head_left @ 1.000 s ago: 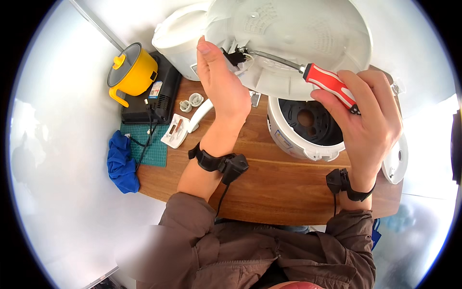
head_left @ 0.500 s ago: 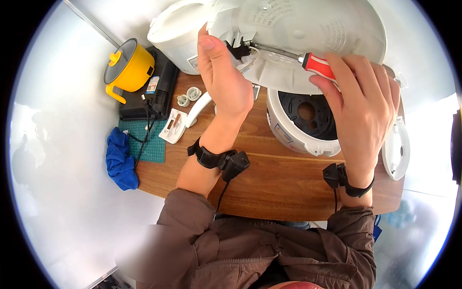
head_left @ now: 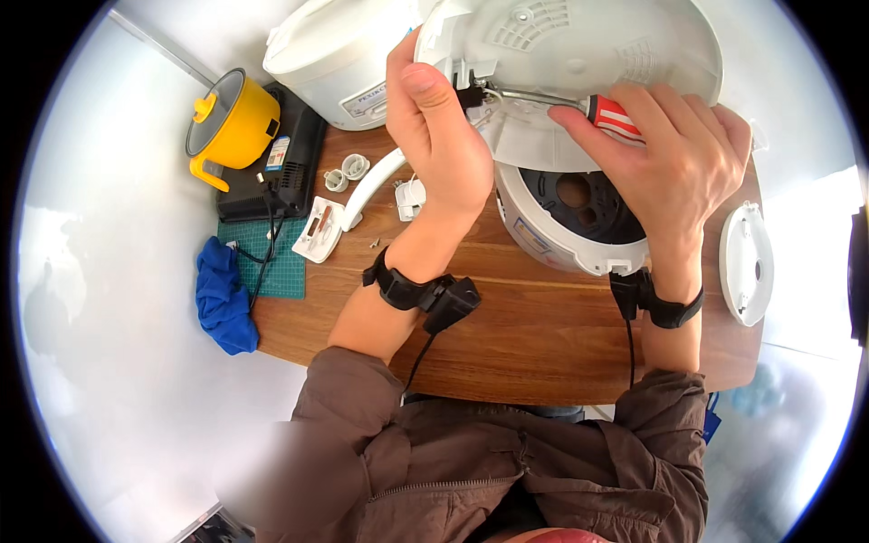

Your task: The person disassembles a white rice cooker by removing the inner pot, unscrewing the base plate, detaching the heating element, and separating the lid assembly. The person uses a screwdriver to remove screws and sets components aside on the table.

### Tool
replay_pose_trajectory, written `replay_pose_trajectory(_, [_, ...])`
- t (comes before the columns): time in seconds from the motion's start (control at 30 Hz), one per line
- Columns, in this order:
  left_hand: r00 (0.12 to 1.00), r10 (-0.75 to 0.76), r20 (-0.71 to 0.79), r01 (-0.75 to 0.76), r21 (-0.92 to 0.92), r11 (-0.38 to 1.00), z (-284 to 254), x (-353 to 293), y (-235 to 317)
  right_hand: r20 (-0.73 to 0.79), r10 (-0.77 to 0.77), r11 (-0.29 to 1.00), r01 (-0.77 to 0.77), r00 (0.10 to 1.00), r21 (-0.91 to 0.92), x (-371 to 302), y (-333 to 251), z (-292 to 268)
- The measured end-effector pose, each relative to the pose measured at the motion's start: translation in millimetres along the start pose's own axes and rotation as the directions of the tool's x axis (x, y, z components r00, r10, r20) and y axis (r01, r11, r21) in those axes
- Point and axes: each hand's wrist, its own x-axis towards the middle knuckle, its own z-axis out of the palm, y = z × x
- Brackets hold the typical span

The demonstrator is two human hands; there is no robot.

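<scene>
My left hand [head_left: 444, 145] is closed around the left edge of a large white plastic shell [head_left: 579, 65] with vent slots, its fingers partly hidden behind the rim. Closed round the red-and-white handle of a screwdriver [head_left: 614, 118] is my right hand [head_left: 679, 163]. The metal shaft runs left across the shell to a small black part [head_left: 469, 95] with a white wire near my left thumb. Whether the tip sits in a screw is too small to tell. Below the shell stands a round white appliance body [head_left: 529, 222] with a dark, holed interior.
At the back left stands a white rice cooker [head_left: 326, 68]. A yellow pot [head_left: 235, 122] rests on a black box [head_left: 290, 185] beside a green mat [head_left: 285, 271] and blue cloth [head_left: 222, 303]. A white curved handle [head_left: 371, 190], small caps [head_left: 353, 166] and an oval cover [head_left: 747, 262] lie around.
The shell, both hands and the screwdriver have shifted slightly right. My right thumb now reaches along the shaft, and the right wrist has tilted.
</scene>
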Motion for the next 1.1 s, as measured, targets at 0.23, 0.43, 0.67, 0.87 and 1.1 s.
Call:
replay_pose_trajectory(0.23, [0.988,0.142,-0.058,-0.122,0.260,0.958,6,-1,9,-0.025,0.002,0.999,-0.001,1.000,0.036,2,-1,-4])
replay_pose_trajectory(0.43, [0.985,0.142,-0.094,-0.103,0.335,0.936,4,-2,15,-0.078,0.045,0.997,-0.041,0.996,0.059,-1,-4,2])
replay_pose_trajectory(0.67, [0.994,0.094,-0.059,-0.081,0.192,0.978,5,3,12,-0.063,0.054,0.998,-0.051,0.997,0.046,-1,-5,2])
replay_pose_trajectory(0.87, [0.971,-0.218,0.096,0.230,-0.134,0.964,-2,14,20,-0.008,0.086,0.996,-0.086,0.996,-0.005,1,-3,-3])
replay_pose_trajectory(1.1, [0.893,-0.427,0.140,0.449,-0.296,0.843,1,21,43,0.085,0.110,0.994,-0.107,0.990,-0.033,7,-6,-20])
